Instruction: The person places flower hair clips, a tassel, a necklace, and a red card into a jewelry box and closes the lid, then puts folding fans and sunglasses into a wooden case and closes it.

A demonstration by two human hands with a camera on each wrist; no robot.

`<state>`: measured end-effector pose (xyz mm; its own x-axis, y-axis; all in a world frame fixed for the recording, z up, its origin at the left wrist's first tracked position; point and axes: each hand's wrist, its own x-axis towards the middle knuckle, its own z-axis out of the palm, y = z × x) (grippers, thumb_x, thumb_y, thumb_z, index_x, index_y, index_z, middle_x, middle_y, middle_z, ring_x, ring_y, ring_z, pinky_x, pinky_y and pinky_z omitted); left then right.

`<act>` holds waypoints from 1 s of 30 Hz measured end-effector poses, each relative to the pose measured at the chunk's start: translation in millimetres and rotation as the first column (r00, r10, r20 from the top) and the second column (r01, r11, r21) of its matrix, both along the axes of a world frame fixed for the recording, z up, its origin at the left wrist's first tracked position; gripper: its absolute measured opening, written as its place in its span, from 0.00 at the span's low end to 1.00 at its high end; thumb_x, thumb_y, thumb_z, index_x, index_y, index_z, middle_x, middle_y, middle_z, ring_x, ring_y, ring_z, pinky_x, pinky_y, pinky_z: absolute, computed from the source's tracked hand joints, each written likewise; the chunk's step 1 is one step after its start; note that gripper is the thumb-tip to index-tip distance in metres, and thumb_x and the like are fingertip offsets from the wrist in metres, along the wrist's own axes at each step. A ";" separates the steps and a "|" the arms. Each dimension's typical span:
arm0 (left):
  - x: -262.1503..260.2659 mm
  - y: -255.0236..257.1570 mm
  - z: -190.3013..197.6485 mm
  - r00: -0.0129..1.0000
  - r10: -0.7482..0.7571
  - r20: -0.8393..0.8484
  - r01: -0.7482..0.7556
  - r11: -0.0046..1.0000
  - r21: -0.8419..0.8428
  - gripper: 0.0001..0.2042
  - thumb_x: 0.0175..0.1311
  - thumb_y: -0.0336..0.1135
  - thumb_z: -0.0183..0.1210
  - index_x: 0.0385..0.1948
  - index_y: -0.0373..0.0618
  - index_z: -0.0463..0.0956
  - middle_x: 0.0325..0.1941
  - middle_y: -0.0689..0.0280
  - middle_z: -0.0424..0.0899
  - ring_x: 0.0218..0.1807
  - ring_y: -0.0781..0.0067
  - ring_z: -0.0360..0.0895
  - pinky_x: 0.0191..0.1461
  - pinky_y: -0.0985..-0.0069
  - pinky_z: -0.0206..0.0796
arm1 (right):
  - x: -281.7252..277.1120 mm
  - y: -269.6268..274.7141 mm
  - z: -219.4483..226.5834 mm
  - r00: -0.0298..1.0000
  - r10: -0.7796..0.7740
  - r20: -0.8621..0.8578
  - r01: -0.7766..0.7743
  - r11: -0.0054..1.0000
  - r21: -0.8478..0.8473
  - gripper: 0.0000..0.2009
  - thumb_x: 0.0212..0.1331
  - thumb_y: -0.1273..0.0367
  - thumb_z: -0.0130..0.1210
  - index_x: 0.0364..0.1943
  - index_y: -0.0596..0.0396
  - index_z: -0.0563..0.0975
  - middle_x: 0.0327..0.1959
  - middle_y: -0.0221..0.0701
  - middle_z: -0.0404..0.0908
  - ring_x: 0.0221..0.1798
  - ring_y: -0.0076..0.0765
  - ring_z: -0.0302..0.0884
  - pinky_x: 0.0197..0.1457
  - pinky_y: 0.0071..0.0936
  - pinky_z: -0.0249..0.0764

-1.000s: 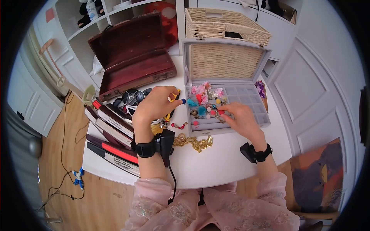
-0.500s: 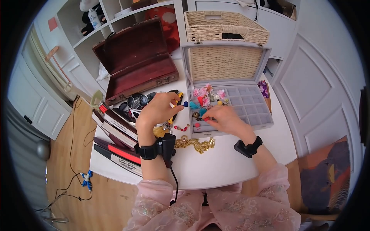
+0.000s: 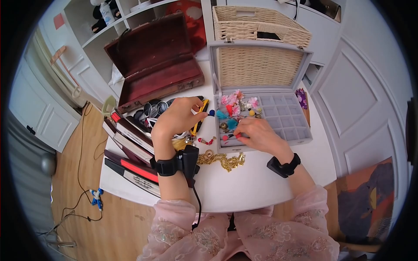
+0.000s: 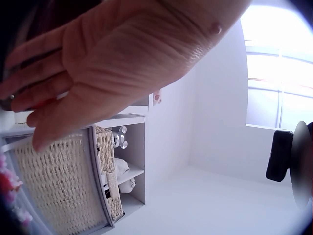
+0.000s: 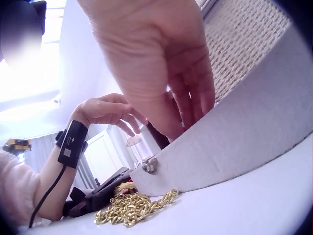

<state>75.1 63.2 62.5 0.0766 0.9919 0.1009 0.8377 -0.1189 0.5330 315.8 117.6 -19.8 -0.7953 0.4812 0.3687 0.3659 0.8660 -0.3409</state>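
My right hand [image 3: 261, 134] reaches down into the front left of an open grey jewellery box [image 3: 261, 147]. Its thumb and fingertips pinch a small red trinket [image 3: 238, 135]; in the right wrist view the box's front wall partly hides the fingertips. Around them lie several hair ornaments and trinkets: pink flowers [image 3: 237, 95], a teal tassel [image 3: 222, 114] and a yellow ball [image 3: 251, 113]. My left hand [image 3: 178, 116] hovers left of the box, fingers loosely bent and holding nothing, with a dark blue ball [image 3: 212, 112] just past its fingertips.
Gold chains [image 3: 226, 162] and a red beaded piece [image 3: 204, 141] lie before the box. Sunglasses [image 3: 154, 108] and upright books [image 3: 135, 143] crowd the left side. Behind stand an open brown suitcase [image 3: 161, 89] and a wicker basket [image 3: 261, 21]. A purple item [image 3: 301, 99] sits at the right.
My right hand has moved from the middle of the box's front half toward its front left, with the red trinket at its fingertips. My left hand has stayed nearly still.
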 end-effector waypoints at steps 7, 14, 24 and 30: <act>-17.7 -1.9 -3.2 0.998 0.026 0.063 -0.027 0.999 0.028 0.16 0.52 0.36 0.62 0.39 0.35 0.77 0.34 0.53 0.82 0.35 0.58 0.80 0.40 0.69 0.70 | -3.8 -2.1 3.2 0.994 -0.004 0.108 0.002 1.000 0.017 0.05 0.43 0.72 0.59 0.27 0.56 0.79 0.28 0.32 0.78 0.37 0.39 0.75 0.40 0.33 0.71; -32.9 -1.0 -9.7 0.995 0.098 0.021 -0.099 0.994 0.048 0.14 0.53 0.36 0.61 0.37 0.35 0.78 0.33 0.55 0.82 0.34 0.64 0.80 0.40 0.72 0.70 | -10.6 1.3 11.8 0.978 0.021 0.207 -0.023 1.000 0.006 0.03 0.44 0.72 0.57 0.25 0.55 0.79 0.27 0.35 0.78 0.34 0.42 0.77 0.37 0.37 0.72; -39.5 -6.3 -10.8 0.988 0.136 0.072 -0.143 0.985 0.097 0.15 0.51 0.36 0.62 0.35 0.33 0.78 0.31 0.54 0.81 0.34 0.59 0.79 0.40 0.70 0.70 | -39.7 -11.5 28.4 0.975 -0.043 0.216 0.018 0.993 0.115 0.05 0.43 0.70 0.60 0.26 0.55 0.80 0.27 0.33 0.80 0.33 0.40 0.77 0.36 0.33 0.72; -39.8 -8.9 -7.8 0.985 0.146 0.089 -0.155 0.982 0.108 0.14 0.51 0.36 0.62 0.34 0.32 0.78 0.30 0.52 0.81 0.34 0.58 0.79 0.38 0.69 0.69 | -78.7 -11.5 -1.9 0.960 -0.025 0.279 -0.075 0.937 0.341 0.02 0.40 0.71 0.59 0.21 0.53 0.80 0.23 0.30 0.77 0.34 0.39 0.75 0.33 0.32 0.72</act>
